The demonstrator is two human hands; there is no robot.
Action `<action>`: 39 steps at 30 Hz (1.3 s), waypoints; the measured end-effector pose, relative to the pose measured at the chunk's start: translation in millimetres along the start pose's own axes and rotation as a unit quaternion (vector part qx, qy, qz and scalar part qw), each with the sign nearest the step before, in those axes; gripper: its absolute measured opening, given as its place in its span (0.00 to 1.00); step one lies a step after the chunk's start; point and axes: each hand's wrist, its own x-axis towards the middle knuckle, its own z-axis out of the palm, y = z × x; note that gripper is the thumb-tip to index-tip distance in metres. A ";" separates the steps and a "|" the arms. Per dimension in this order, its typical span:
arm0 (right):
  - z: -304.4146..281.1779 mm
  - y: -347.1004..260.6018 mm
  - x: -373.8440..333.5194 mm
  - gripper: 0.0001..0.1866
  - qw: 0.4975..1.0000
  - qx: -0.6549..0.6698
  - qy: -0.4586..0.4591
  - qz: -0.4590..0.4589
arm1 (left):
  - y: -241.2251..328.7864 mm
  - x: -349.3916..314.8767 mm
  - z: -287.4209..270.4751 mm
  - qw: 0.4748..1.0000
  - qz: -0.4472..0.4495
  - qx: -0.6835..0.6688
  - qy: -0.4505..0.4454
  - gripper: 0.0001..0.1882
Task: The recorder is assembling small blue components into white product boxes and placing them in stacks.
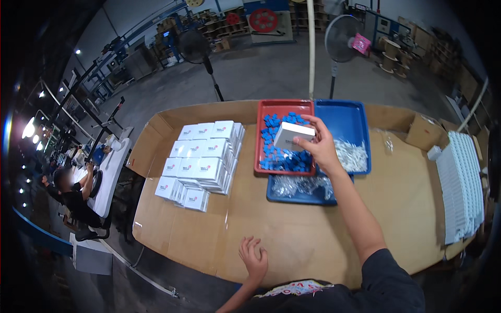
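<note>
My right hand (324, 145) grips a small white box (293, 136) between thumb and fingers, raised over the red tray (258, 156). Blue plastic pieces (282, 159) fill that tray, partly hidden by the box. Beside it on the right, a blue tray (342, 116) holds a heap of small white pieces (353, 156), and my forearm passes close by. My left hand (254, 259) rests low over the near part of the cardboard-covered table (271, 229), fingers loosely curved and apart, holding nothing. Stacks of similar white boxes (194, 151) stand to the left of the trays.
In front of the red tray lies another blue tray (292, 199) with clear plastic bags (300, 185). White sheets or flattened boxes (459, 188) are stacked at the right edge. Two stand fans (342, 39) rise beyond the table; a person (78, 195) sits at a far-left table.
</note>
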 end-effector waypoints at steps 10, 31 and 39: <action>-10.0 -40.2 -187.6 0.26 0.990 0.122 0.035 0.054 | 56.1 15.8 -6.3 0.903 -0.174 -0.376 -0.112 0.16; -15.4 -15.9 -303.5 0.41 0.979 -0.169 -0.095 0.067 | 162.6 18.1 12.1 0.595 -0.379 -0.586 -0.399 0.31; -10.8 23.8 -290.1 0.40 0.966 -0.245 -0.082 -0.008 | 157.0 36.0 33.6 0.606 -0.418 -0.574 -0.357 0.29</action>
